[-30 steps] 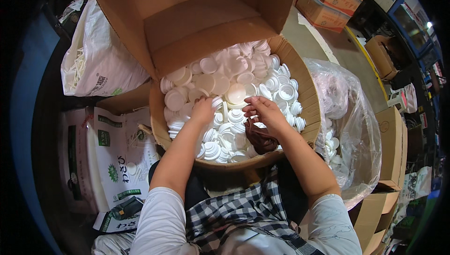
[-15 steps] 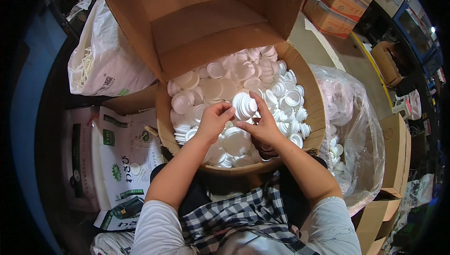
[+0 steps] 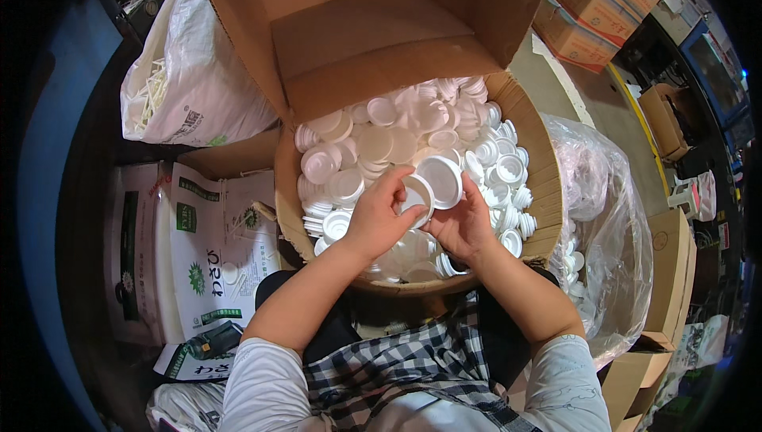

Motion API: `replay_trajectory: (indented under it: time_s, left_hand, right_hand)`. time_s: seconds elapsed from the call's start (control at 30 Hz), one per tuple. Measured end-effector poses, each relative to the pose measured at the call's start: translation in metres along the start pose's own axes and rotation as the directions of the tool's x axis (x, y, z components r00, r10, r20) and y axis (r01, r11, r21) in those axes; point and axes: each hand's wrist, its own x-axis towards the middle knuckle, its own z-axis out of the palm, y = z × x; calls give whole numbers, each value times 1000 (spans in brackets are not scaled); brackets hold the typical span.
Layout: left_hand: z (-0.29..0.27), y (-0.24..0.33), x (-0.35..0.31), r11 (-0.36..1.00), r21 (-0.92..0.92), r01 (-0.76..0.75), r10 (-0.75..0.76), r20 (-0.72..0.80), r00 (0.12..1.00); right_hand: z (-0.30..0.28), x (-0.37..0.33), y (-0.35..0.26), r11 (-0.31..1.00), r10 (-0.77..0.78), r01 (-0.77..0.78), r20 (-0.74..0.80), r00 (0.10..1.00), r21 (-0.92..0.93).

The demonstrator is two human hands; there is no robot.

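Observation:
Above a large cardboard box (image 3: pixel 295 234), both of my hands are closed on round white plastic lids. My left hand (image 3: pixel 379 218) pinches one lid (image 3: pixel 416 200) by its edge, tilted toward my right hand (image 3: pixel 464 222). A second lid (image 3: pixel 439 181), its raised rim and hollow side turned up, is gripped in my right hand. The two lids overlap or touch at their edges. Whether more lids are stacked beneath them is hidden by my fingers. Below and around my hands, many loose white lids (image 3: pixel 375 144) fill the box, some in short stacks.
An open cardboard carton (image 3: pixel 373 35) leans over the far side of the box. White sacks (image 3: pixel 222 249) and a bag of thin white sticks (image 3: pixel 202 75) stand at left. A clear plastic bag (image 3: pixel 607 218) with more lids is at right; taped cartons (image 3: pixel 583 23) are stacked far right.
The stack of lids seen between my hands is no longer visible as one; each hand now holds a lid, with the right one turned hollow side up. The view has shifted slightly.

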Motion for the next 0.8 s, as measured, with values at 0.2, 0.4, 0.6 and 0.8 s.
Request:
replay_trajectory:
  time_s: [0.2,0.4,0.6,0.8]
  left_hand:
    - [2,9,0,805,539,-247,449,-283,847]
    - [7,-28,8,51,-835,548,-373,493,786]
    - [2,-18,10,-87,-863,498,-222,504,835]
    - [-9,-16,7,-180,-822,541,92,533,841]
  right_hand:
    - [11,-3,-1,997,-61,60,8,998,51]
    - [6,-1,-7,994,-102,105,-93,990,35]
    - [-10,-4,-32,970,-233,195,-340,911,-142]
    - [-2,-9,-41,980,-200,199,-210,957,-26]
